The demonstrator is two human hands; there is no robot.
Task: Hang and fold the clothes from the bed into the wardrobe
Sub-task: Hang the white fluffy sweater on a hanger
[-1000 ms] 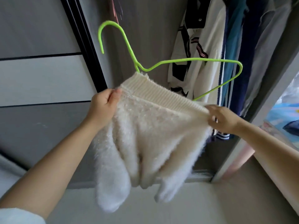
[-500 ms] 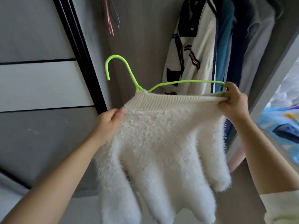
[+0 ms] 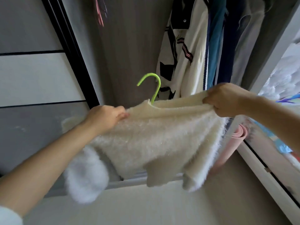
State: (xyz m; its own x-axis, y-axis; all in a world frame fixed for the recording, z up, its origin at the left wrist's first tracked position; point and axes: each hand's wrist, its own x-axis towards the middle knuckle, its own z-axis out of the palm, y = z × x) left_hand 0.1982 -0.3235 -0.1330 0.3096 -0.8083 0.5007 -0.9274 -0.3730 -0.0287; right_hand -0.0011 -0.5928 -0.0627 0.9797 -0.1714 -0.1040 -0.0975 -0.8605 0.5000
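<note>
A fluffy cream-white knitted sweater (image 3: 155, 137) with a ribbed collar hangs stretched between both grips: left hand (image 3: 105, 118) and right hand (image 3: 227, 99) each clench its shoulders, lime-green wire hanger (image 3: 153, 86) hook rising between them.

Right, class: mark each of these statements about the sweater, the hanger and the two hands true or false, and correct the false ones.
1. Both hands grip the fluffy white sweater. True: the left hand and the right hand each hold its top edge.
2. The hanger is pink. False: it is green.
3. Only the hanger's hook shows above the sweater. True.
4. The hook already sits on the wardrobe rail. False: it hangs on nothing.
5. Clothes hang in the wardrobe behind. True.
</note>
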